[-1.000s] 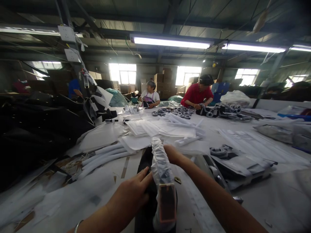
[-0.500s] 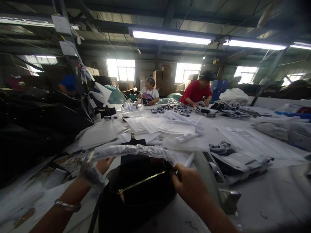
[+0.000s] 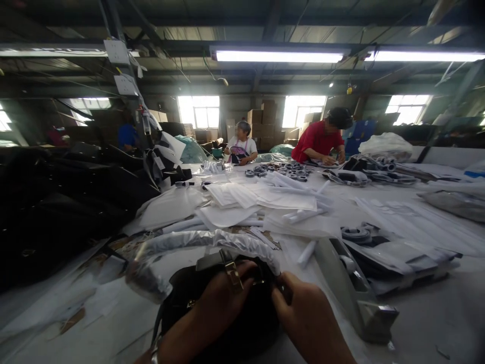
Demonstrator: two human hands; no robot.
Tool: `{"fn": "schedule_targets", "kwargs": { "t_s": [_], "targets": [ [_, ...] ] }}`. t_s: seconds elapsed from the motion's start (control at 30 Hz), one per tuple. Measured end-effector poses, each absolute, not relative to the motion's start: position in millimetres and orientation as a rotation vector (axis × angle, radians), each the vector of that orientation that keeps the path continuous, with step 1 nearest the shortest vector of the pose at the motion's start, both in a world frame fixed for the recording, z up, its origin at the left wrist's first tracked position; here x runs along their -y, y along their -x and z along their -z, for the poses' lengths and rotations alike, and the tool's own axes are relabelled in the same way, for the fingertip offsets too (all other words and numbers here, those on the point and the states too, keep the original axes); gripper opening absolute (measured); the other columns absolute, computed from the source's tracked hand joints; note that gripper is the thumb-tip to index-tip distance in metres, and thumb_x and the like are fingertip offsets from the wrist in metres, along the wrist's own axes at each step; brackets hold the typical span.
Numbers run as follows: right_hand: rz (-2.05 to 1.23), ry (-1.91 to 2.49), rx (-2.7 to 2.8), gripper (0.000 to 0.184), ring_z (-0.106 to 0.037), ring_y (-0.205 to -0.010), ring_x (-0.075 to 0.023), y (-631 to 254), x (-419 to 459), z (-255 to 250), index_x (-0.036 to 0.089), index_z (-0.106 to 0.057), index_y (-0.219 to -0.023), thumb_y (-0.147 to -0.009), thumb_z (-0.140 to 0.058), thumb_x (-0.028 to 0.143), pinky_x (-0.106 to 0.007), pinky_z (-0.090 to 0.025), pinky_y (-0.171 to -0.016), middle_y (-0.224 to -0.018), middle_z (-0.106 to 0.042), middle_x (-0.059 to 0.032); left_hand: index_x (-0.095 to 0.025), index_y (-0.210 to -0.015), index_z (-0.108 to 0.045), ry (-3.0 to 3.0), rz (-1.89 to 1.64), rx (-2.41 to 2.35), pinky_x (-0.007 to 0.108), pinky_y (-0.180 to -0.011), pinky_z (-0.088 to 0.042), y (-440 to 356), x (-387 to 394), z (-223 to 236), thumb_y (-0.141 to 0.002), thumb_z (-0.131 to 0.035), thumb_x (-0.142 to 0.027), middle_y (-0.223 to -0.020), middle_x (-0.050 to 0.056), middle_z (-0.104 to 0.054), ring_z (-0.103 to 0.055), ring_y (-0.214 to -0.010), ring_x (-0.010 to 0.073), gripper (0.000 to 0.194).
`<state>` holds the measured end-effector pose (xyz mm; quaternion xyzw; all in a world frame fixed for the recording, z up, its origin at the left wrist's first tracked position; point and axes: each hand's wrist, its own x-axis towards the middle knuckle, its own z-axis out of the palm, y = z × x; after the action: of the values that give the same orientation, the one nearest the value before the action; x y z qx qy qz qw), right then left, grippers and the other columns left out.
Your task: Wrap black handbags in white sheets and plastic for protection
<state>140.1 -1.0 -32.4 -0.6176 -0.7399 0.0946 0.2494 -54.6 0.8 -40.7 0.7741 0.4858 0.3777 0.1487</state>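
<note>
A black handbag (image 3: 182,288) stands on the table in front of me, its handle (image 3: 182,241) wrapped in clear plastic and arching over the far side. My left hand (image 3: 227,290) reaches across the bag's opening, fingers bent around a black closure strap (image 3: 212,260) with a gold-coloured clasp (image 3: 232,273). The strap has been folded toward me, and the fingertips are partly hidden. At the bag's right upper edge, my right hand (image 3: 303,303) pinches the rim near the handle's end. Only a little of the gold zipper (image 3: 259,282) shows behind the left hand.
Right of the bag stands a grey tape dispenser (image 3: 352,288). White sheets (image 3: 265,194) and paper rolls spread beyond it. Black material (image 3: 68,202) is heaped at left. Wrapped parts (image 3: 397,258) lie at right. Two people (image 3: 242,144) work across the table, one in red (image 3: 318,139).
My left hand has moved from behind the handle to over the bag's opening, folding the clasp strap toward me. The zipper is mostly covered now. My right hand keeps its grip on the rim.
</note>
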Motion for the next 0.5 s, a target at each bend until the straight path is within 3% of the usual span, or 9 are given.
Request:
{"fn": "schedule_targets", "kwargs": {
  "t_s": [0.1,0.27,0.4,0.5],
  "targets": [
    [-0.181,1.673,2.016,0.015,-0.063,-0.055,-0.0196,-143.6,7.9,42.6,0.024,-0.058,-0.074,-0.087,-0.05,0.024,-0.03,-0.029,-0.054,-0.061,-0.067,0.0001,-0.024,-0.12,-0.062,-1.824,-0.98,-1.13,0.036,-0.099,-0.052,40.6,-29.8,53.4,-0.088,-0.061,-0.025,-0.118,0.005,-0.071,-0.066,-0.111,0.0225,0.032],
    [-0.13,1.624,1.924,0.017,-0.062,-0.049,-0.0175,-153.8,11.7,56.3,0.026,-0.057,-0.078,-0.091,-0.049,0.033,-0.029,-0.034,-0.051,-0.061,-0.068,0.0018,-0.021,-0.101,-0.063,-1.617,-0.913,-0.987,0.033,-0.079,-0.056,28.1,-45.0,62.4,-0.081,-0.069,-0.026,-0.104,0.006,-0.071,-0.068,-0.098,0.0242,0.021],
    [-0.054,1.608,1.963,0.015,-0.065,-0.05,-0.0188,-163.7,11.0,58.2,0.026,-0.058,-0.08,-0.091,-0.05,0.034,-0.028,-0.036,-0.049,-0.06,-0.069,0.0017,-0.023,-0.099,-0.067,-1.662,-0.844,-0.895,0.032,-0.092,-0.049,29.2,-41.3,43.1,-0.075,-0.075,-0.025,-0.098,0.001,-0.07,-0.065,-0.098,0.0222,0.025],
    [0.002,1.581,2.017,0.015,-0.067,-0.05,-0.0202,-168.2,11.5,58.4,0.026,-0.059,-0.081,-0.091,-0.051,0.035,-0.028,-0.035,-0.048,-0.059,-0.069,0.0014,-0.022,-0.097,-0.07,-1.72,-0.769,-0.852,0.033,-0.091,-0.048,30.8,-40.1,30.4,-0.076,-0.076,-0.029,-0.099,0.001,-0.069,-0.063,-0.097,0.0215,0.024]
  ]
}}
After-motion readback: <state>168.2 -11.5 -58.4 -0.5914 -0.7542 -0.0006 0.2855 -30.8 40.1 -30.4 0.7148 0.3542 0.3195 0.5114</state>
